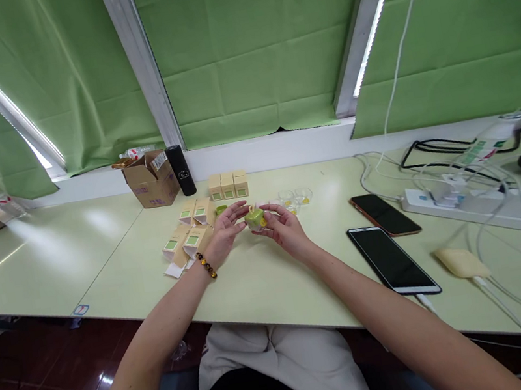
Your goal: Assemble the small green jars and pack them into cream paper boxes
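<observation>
My right hand grips a small green item with a yellow loop on top and a yellow spot at its side, pinched between thumb and fingers above the table. My left hand, with a beaded bracelet on its wrist, is at the item's left side, thumb and fingers apart. Whether its fingertips touch the item I cannot tell. Behind that hand another green piece is partly hidden. Small clear cups with yellow bits inside stand behind my right hand. Open tan cartons lie left of my left hand.
Three tan boxes stand in a row at the back. Beyond them are a black bottle and a cardboard box. On the right lie two phones, a power strip, a cream charger and tangled cables.
</observation>
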A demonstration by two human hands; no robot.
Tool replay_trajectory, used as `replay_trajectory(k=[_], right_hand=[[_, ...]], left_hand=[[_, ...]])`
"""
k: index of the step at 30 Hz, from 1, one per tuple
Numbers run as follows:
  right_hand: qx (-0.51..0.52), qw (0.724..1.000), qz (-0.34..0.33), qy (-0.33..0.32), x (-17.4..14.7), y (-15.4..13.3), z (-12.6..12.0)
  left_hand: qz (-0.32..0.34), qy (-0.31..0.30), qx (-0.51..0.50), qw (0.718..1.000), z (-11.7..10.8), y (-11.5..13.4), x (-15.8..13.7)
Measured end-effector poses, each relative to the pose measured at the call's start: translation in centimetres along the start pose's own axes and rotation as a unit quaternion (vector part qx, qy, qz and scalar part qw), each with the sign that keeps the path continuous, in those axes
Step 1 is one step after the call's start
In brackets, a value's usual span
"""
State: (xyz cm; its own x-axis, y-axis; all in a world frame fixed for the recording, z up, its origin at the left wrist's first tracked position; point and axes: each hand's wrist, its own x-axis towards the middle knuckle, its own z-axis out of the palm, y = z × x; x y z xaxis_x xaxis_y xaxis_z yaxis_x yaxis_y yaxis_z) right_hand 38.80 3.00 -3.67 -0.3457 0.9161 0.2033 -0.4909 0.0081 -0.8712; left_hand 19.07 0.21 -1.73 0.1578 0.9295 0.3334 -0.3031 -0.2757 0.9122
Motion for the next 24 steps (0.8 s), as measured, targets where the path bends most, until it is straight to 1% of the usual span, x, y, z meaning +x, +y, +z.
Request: replay_trajectory(k=[5,7,10,13,16,19,22,24], right_hand=[[0.036,0.999,0.028,-0.003,0.3,0.5,-0.1],[0.036,0.999,0.037,0.004,0.3,0.6,-0.1],[0.026,0.998,0.05,0.013,0.3,0.4,-0.1],[0.004,0.999,0.051,0.004,0.0,-0.1,0.1],[-0.023,1.0,0.008,-0.004,-0.4,-0.5,0.4],[-0.036,0.999,-0.021,-0.009,-0.7,-0.3,0.7],[-0.008,1.0,-0.009,-0.013,-0.6,-0.2,0.7],[0.024,0.999,0.006,-0.022,-0.6,-0.3,0.6]], left_hand=[[-0.025,-0.023,0.024,0.999,0.2,-0.5,-0.1],[-0.033,-0.03,0.036,0.998,0.4,-0.7,-0.1],[-0.033,-0.025,0.06,0.997,0.7,-0.8,-0.1],[-0.01,-0.003,0.091,0.996,0.9,-0.8,0.0],[0.022,0.036,0.142,0.989,1.1,-0.7,0.2],[0.036,0.085,0.22,0.971,1.1,-0.6,0.2],[0.061,0.103,0.289,0.95,1.2,-0.7,0.1],[0.079,0.091,0.288,0.95,1.1,-0.7,-0.1]])
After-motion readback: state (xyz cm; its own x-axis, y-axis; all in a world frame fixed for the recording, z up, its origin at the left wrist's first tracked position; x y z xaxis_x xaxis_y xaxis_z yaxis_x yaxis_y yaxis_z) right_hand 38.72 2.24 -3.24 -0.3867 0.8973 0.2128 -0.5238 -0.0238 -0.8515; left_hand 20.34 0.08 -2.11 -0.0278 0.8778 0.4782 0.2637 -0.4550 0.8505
